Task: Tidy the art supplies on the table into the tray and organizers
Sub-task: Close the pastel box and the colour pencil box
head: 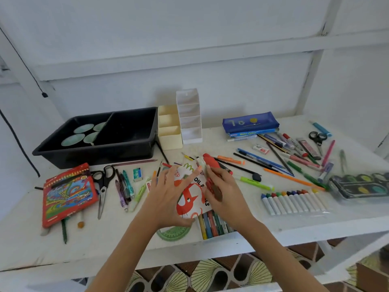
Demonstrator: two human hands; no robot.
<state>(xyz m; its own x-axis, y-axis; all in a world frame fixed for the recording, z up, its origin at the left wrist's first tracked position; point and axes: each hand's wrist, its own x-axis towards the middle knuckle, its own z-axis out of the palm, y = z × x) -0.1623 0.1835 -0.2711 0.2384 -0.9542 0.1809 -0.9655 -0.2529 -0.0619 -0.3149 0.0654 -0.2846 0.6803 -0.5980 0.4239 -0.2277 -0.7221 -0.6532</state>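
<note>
A white oil pastel box [190, 199] with a red cat print is lifted slightly above the table's front middle. Its open end [212, 225] shows several coloured sticks. My left hand [168, 197] holds the box from the left, fingers spread over the top and thumb under its lower edge. My right hand [225, 192] grips a few loose pastel sticks [210, 163], red and brown, over the box's right side. The black two-part tray [63, 150] stands at the back left. Beside it are the cream organizer [170, 142] and the white organizer [189, 133].
Round green dishes [81, 134] lie in the tray's left part. A red pencil box [67, 194], scissors [104, 182] and pens lie left. Right are scattered pens [273, 163], a blue pencil case [250, 123], a crayon row [294, 202] and a paint palette [360, 186]. A green protractor [174, 233] sits by the front edge.
</note>
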